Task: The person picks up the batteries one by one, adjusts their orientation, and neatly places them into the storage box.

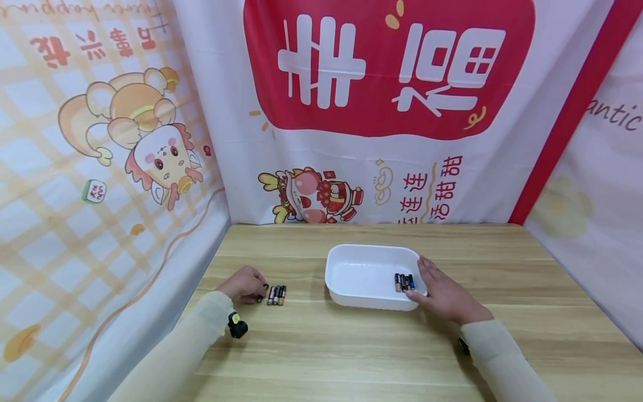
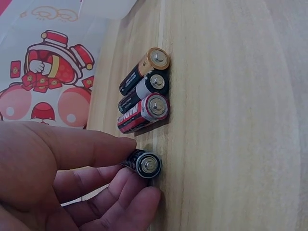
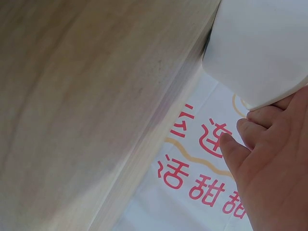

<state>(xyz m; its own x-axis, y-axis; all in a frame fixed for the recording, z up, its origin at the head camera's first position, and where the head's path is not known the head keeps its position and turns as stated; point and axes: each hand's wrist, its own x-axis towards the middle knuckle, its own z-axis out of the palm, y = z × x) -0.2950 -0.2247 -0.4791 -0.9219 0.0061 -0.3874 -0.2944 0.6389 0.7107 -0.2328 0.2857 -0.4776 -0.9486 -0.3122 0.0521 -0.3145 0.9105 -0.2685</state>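
Note:
Thumb and fingers of my left hand (image 1: pixel 246 285) pinch a black AA battery (image 2: pixel 146 164), its metal knob facing the left wrist camera. Beside it on the table lies a row of batteries; in the left wrist view these are a red-and-black battery (image 2: pixel 144 113), a black-and-white battery (image 2: pixel 145 90) and a copper-topped battery (image 2: pixel 146 69). A white plastic basin (image 1: pixel 351 301) stands to the right, with several batteries (image 1: pixel 404 282) side by side at its right end. My right hand (image 1: pixel 447 290) holds that end of the basin, thumb over the rim and fingers along the outside.
The wooden table (image 1: pixel 311 357) reaches back to a printed white cloth (image 1: pixel 311 151). Another patterned cloth (image 1: pixel 100 223) hangs along the left side, and a pale cloth (image 1: pixel 593 223) with a red band hangs at the right.

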